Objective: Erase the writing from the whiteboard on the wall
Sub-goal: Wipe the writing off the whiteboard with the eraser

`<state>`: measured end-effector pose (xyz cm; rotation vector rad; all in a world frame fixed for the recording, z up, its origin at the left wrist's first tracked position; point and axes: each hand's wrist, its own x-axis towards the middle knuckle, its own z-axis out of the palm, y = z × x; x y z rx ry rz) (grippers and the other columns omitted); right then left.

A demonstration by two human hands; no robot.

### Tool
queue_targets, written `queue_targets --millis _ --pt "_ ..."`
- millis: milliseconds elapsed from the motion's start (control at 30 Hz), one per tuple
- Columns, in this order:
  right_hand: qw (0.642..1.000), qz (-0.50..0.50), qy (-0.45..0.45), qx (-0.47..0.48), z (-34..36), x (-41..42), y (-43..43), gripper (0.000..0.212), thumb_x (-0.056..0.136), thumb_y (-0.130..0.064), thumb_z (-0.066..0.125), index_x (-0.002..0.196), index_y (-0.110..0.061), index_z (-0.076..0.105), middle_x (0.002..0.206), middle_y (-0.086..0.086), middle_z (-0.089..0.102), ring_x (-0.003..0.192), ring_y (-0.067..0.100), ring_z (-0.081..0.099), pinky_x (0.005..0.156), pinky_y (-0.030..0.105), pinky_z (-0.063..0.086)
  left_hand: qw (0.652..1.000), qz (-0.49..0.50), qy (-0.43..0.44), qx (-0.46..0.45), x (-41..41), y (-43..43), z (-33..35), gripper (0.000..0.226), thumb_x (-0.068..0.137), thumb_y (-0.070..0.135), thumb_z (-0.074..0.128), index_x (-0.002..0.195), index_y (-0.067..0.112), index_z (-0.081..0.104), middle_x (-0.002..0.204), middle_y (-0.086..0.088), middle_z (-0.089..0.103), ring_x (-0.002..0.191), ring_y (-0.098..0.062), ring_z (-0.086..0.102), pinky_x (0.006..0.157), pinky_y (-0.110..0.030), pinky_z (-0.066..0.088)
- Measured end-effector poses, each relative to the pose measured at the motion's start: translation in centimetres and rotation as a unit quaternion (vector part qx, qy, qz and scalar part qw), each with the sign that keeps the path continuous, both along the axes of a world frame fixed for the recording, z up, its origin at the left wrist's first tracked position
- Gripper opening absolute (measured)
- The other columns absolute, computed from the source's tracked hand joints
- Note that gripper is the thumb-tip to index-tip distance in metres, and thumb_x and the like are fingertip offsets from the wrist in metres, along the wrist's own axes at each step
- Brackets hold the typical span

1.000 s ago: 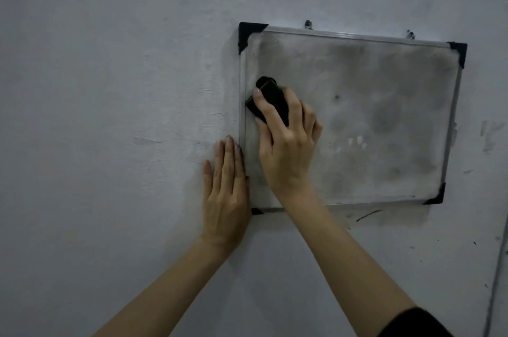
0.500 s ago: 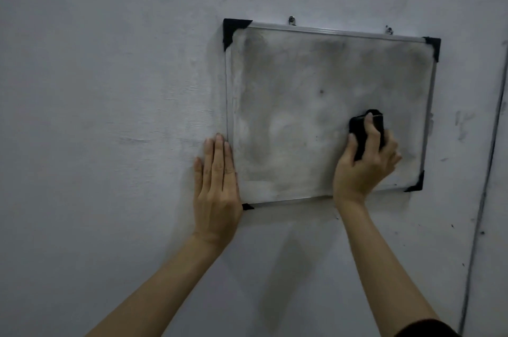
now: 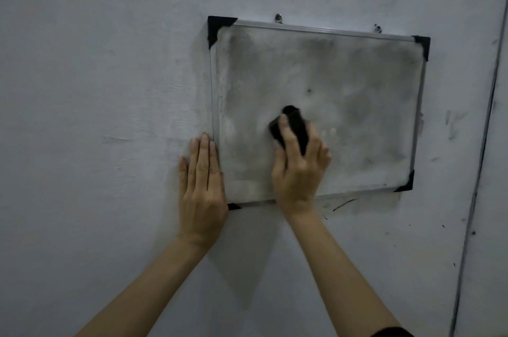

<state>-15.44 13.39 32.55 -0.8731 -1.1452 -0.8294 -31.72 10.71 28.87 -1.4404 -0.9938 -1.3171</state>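
Bare forearms reach up from six o'clock, two hands in all. The left hand [image 3: 202, 185] lies open and flat on the wall [image 3: 96, 116], fingers against the frame's lower left edge at nine o'clock of the board. The right hand [image 3: 299, 169] is closed around the one black eraser [image 3: 292, 123], pressing it on the single whiteboard [image 3: 343, 75] just below centre. Grey smear covers the board, which runs long side to side; the darkest patches lie toward two o'clock of the eraser, nearest the right hand. Two hooks hold the top edge.

One whiteboard [image 3: 343, 83], one black eraser [image 3: 295, 123], two hands, two wall hooks
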Motion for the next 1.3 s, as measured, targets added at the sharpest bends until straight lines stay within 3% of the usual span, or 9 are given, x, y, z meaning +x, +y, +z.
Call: queue_targets --millis 167,267,433,500,667,767,833,1100,1300 --pt "0.993 -0.027 0.112 -0.008 1.9 9.9 1.9 0.034 0.099 -0.026 0.055 0.132 -0.019 0.060 0.124 0.022 0.057 0.103 0.037 0.054 0.092 0.035 0.034 1.000 0.000 -0.007 0.001 0.2 0.0 0.1 0.060 0.086 -0.015 0.057 0.142 -0.013 0.034 0.150 -0.027 0.032 0.143 -0.037 0.028 0.119 -0.051 0.021" --pt "0.977 -0.016 0.208 -0.044 1.9 14.4 2.3 0.038 0.098 -0.027 0.053 0.136 -0.022 0.056 0.132 0.019 0.052 0.113 0.037 0.050 0.095 0.041 0.039 1.000 -0.011 -0.028 -0.003 0.6 -0.2 -0.1 0.059 0.085 -0.017 0.057 0.140 -0.014 0.036 0.149 -0.027 0.035 0.143 -0.037 0.030 0.119 -0.051 0.023" --pt "0.928 -0.016 0.369 -0.048 3.1 12.6 1.9 0.040 0.094 -0.026 0.056 0.133 -0.024 0.058 0.128 0.017 0.055 0.111 0.037 0.050 0.091 0.048 0.045 0.994 -0.070 -0.083 -0.014 1.7 -0.5 0.4 0.042 0.098 -0.002 0.037 0.139 -0.011 0.038 0.147 -0.025 0.039 0.142 -0.035 0.029 0.119 -0.051 0.021" --pt "0.944 -0.001 0.328 -0.036 2.6 8.5 1.0 0.040 0.094 -0.024 0.058 0.134 -0.023 0.058 0.128 0.020 0.054 0.111 0.037 0.049 0.090 0.046 0.041 0.991 -0.082 -0.102 -0.012 2.0 -0.4 0.5 0.041 0.098 0.001 0.034 0.138 -0.008 0.038 0.147 -0.024 0.038 0.142 -0.034 0.028 0.119 -0.050 0.020" --pt "0.997 0.048 0.040 -0.033 -3.6 -2.6 -2.1 0.044 0.093 -0.015 0.065 0.134 -0.026 0.054 0.132 0.018 0.049 0.108 0.034 0.050 0.088 0.044 0.041 0.993 -0.053 -0.104 -0.013 1.7 0.1 0.3 0.039 0.099 0.005 0.035 0.136 -0.005 0.037 0.146 -0.026 0.035 0.140 -0.036 0.029 0.116 -0.053 0.024" --pt "0.995 0.042 -0.082 -0.032 -5.6 -2.3 -2.2 0.047 0.094 -0.012 0.064 0.136 -0.031 0.052 0.132 0.014 0.047 0.109 0.032 0.050 0.089 0.045 0.043 0.995 -0.036 -0.091 -0.014 1.5 0.2 0.3 0.039 0.099 0.006 0.036 0.137 -0.005 0.036 0.146 -0.026 0.034 0.139 -0.037 0.030 0.116 -0.053 0.025" --pt "0.995 0.038 -0.084 -0.035 -5.6 0.8 -1.2 0.049 0.095 -0.010 0.061 0.137 -0.031 0.050 0.133 0.013 0.046 0.107 0.033 0.050 0.087 0.045 0.044 0.995 -0.033 -0.091 -0.013 1.5 0.2 0.2 0.040 0.099 0.007 0.034 0.137 -0.005 0.037 0.146 -0.025 0.034 0.139 -0.038 0.030 0.118 -0.051 0.023" --pt "0.996 -0.006 0.078 -0.043 -4.6 16.4 2.3 0.036 0.100 -0.020 0.056 0.136 -0.021 0.054 0.131 0.020 0.047 0.111 0.034 0.046 0.093 0.041 0.035 0.995 -0.015 -0.100 -0.005 1.8 0.4 -0.1 0.041 0.098 0.001 0.036 0.138 -0.007 0.039 0.146 -0.021 0.035 0.139 -0.038 0.033 0.115 -0.055 0.027" --pt "0.948 0.019 0.308 -0.075 -2.9 14.9 1.8 0.041 0.097 -0.023 0.056 0.138 -0.027 0.052 0.135 0.018 0.050 0.115 0.036 0.045 0.092 0.045 0.039 0.994 -0.024 -0.108 0.011 2.1 0.3 -0.2 0.046 0.092 -0.011 0.041 0.138 -0.007 0.039 0.147 -0.019 0.035 0.139 -0.038 0.033 0.111 -0.059 0.030"
